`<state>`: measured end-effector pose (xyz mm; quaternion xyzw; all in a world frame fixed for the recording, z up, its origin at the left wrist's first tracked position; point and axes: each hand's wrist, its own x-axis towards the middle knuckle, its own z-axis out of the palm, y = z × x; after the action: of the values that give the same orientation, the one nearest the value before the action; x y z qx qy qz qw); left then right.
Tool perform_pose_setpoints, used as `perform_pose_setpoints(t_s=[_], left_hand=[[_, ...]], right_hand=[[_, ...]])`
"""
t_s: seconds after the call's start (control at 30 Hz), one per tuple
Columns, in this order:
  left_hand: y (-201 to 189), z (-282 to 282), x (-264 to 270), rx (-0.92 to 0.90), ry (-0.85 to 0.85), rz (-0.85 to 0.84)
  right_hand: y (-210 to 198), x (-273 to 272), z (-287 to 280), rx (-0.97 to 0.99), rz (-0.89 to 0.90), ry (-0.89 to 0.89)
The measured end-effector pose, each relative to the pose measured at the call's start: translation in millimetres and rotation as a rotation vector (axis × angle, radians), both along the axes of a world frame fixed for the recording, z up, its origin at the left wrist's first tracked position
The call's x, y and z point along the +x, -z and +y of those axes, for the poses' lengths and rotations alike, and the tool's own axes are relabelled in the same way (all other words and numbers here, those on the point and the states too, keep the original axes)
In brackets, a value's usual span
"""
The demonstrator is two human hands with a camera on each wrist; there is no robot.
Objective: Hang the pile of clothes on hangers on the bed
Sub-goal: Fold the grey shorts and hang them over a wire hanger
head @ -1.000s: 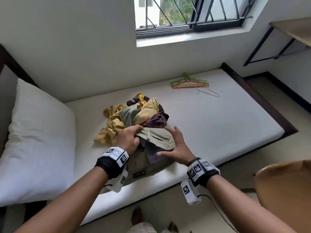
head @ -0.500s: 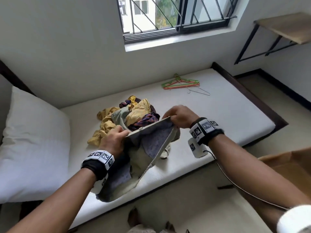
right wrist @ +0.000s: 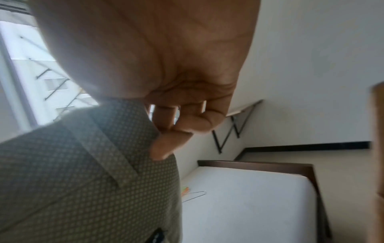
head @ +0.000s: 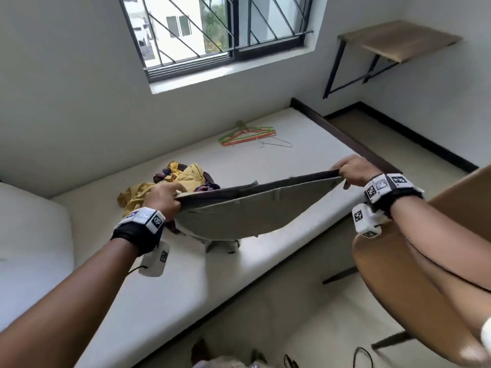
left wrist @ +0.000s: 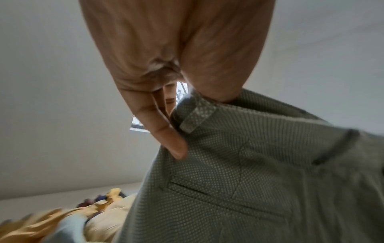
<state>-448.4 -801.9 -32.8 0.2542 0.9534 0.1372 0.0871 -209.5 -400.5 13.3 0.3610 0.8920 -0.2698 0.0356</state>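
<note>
the left hand (head: 162, 197) and right hand (head: 352, 171) each pinch an end of what looks like the waistband of grey-green trousers (head: 239, 216), stretched above the bed (head: 305, 160). best keep it taut and level before reaching the hangers (head: 247, 134).

Soft daylight came from the window (head: 220, 35) at twelve o'clock, leaving the room evenly bright with faint shadows. The head view bent straight lines toward its edges. Both wrist views were motion-blurred, worst at seven o'clock on the left, and glare washed out their window patches.
</note>
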Motion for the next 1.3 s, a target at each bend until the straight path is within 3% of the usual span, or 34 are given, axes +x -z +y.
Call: perform_pose_setpoints(t_s=[0.17,0.33,0.53,0.63,0.7,0.77,0.87,0.93,1.03,1.2,1.3], left_hand=[[-38,64,5,0.165,0.129,0.068],[-100,145,-6,0.185,0.190,0.145],[-229,241,3,0.608,0.353,0.183],[-256,252,7,0.849,0.396,0.249],[-243,253,0,0.889,0.434,0.230],[-209,255,-13,0.787,0.454,0.124],[-135,253,-25,0.525,0.430,-0.197],[-83,246,-29,0.445,0.407,-0.382],[-26,243,-41,0.416,0.398,-0.421],[-1,266,-59,0.410,0.347,-0.368],[8,309,-78,0.469,0.281,-0.405]], right_hand=[[-12,70,24,0.071,0.157,0.307],[-88,105,41,0.220,0.375,0.563],[-200,145,32,0.608,0.809,0.867],[-225,158,19,0.751,0.909,0.900],[-218,163,7,0.775,0.909,0.900],[-187,163,-5,0.712,0.788,0.882],[-104,159,-11,0.390,0.544,0.742],[-42,161,-10,0.274,0.422,0.688],[10,164,-14,0.147,0.231,0.704],[43,150,17,-0.139,0.134,0.629],[46,127,56,-0.331,0.091,0.624]])
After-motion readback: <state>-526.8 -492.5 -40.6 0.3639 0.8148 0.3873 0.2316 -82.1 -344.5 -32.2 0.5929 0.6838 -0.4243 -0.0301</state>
